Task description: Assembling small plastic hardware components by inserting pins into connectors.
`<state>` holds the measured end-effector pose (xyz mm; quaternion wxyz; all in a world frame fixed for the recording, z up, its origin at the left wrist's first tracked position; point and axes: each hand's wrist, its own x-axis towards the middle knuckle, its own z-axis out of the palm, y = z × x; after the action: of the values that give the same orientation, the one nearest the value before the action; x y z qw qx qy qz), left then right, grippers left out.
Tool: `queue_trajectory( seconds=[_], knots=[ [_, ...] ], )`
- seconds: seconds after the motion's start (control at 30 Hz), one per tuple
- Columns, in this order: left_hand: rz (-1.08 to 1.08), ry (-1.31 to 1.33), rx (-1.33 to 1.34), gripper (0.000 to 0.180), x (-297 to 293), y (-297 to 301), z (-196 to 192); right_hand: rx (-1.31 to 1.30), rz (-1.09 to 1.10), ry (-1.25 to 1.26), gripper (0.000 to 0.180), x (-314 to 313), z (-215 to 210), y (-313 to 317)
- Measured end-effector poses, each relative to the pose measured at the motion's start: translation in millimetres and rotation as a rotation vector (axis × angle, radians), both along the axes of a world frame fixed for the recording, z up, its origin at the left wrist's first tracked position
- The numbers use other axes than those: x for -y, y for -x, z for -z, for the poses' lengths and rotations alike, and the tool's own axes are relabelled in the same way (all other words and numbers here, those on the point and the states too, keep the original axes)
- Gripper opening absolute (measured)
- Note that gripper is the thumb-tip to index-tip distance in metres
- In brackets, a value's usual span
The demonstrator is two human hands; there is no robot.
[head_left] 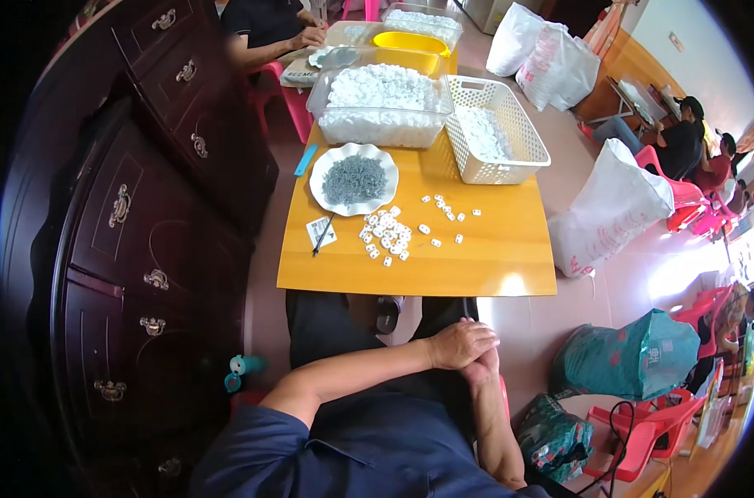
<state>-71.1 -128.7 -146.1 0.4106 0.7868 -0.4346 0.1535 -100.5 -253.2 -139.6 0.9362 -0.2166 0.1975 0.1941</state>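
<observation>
My left hand lies over my right hand in my lap, its fingers curled around it, just beyond the table's near edge. The right hand's fingers are mostly hidden beneath. On the yellow-brown wooden table, a loose pile of small white plastic pieces with dark holes lies nearest me. A few more white pieces are scattered to its right. Behind the pile stands a white scalloped plate heaped with small grey metal parts. A thin dark tool rests across a small printed card.
A clear tub and a white basket of white pieces stand at the far side. A blue strip lies left. Dark drawers flank me; sacks stand right. Across the table, another person's hand works.
</observation>
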Motion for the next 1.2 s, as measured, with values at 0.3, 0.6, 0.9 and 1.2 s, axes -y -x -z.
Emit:
queue_trajectory(
  seconds=[0.3, 0.6, 0.9, 1.2],
  knots=[
    [-0.351, 0.023, 0.024, 0.036, -67, -1, -83, -0.093, -0.121, -0.502, 0.037, -59, -31, -14],
    [-0.55, 0.562, -0.185, 0.02, -146, 22, -109, -0.326, 0.05, -0.518, 0.029, -69, -110, -85],
    [-0.222, 1.384, 0.01, 0.006, -189, 120, -279, 0.281, 0.085, 0.074, 0.037, -47, -222, -317],
    [0.382, 1.414, 0.19, 0.017, -188, 114, -327, 0.609, 0.56, 0.697, 0.015, -136, -171, -259]
  ],
)
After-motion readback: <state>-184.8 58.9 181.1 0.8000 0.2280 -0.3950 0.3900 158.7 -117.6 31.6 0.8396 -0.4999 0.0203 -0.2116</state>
